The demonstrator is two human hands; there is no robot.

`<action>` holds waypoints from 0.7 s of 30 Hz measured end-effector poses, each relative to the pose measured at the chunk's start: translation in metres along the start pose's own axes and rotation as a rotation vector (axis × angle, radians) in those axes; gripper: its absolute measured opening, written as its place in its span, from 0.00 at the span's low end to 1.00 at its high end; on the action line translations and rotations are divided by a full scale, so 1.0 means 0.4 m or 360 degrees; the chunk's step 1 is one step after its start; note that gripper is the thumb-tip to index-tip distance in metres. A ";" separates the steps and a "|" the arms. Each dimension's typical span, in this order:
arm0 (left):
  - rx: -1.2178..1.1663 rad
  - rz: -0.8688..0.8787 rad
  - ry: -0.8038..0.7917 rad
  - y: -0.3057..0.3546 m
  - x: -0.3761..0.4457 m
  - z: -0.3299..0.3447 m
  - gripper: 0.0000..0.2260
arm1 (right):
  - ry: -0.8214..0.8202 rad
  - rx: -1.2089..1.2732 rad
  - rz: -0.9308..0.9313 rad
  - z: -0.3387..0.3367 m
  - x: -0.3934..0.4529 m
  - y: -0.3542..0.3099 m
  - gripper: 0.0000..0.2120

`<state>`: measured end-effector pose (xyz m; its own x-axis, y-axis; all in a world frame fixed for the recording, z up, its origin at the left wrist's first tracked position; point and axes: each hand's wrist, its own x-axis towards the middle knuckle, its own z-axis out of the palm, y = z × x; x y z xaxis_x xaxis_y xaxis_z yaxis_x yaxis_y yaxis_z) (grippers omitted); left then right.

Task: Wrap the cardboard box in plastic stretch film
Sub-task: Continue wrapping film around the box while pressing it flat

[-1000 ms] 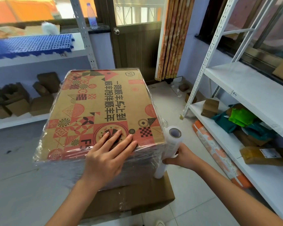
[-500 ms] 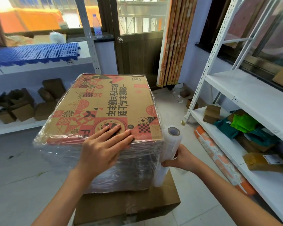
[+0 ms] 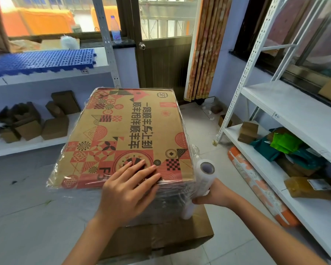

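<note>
Bright daylight floods in through the rear window [image 3: 46,16], overexposed there; wide-angle bending warps the edges

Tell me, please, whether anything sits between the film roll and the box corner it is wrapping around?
Nothing visible does: the right hand holds the film roll upright right beside the cardboard box corner.
</note>
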<state>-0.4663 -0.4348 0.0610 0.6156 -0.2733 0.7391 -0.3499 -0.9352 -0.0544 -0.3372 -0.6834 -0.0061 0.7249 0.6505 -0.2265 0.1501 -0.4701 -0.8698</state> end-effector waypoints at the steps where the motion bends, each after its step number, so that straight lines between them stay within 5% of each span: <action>1: 0.0064 -0.0050 0.0018 0.021 0.003 0.003 0.10 | -0.0003 0.0001 -0.0010 -0.001 -0.002 0.001 0.25; 4: 0.0162 -0.0049 0.0048 0.116 0.001 0.026 0.16 | -0.0017 0.0005 -0.0014 -0.005 -0.012 -0.001 0.26; 6: 0.0106 0.0265 -0.0080 0.180 -0.010 0.052 0.15 | -0.0060 0.0028 -0.0048 -0.009 -0.019 -0.004 0.25; 9: 0.0318 0.0981 -0.0618 0.212 -0.024 0.098 0.12 | -0.0201 -0.0066 -0.0022 -0.019 -0.028 -0.007 0.22; 13: 0.1050 0.1331 -0.1302 0.189 -0.045 0.143 0.27 | -0.0254 -0.0167 0.0131 -0.041 -0.029 -0.001 0.20; 21: 0.1553 0.1625 -0.1346 0.146 -0.036 0.192 0.35 | -0.0134 -0.0151 0.0100 -0.062 -0.044 0.000 0.19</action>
<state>-0.4415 -0.5028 -0.0045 0.7252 -0.5593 -0.4016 -0.4798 0.0078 -0.8774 -0.3333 -0.7094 0.0088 0.6765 0.6640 -0.3185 0.1722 -0.5631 -0.8083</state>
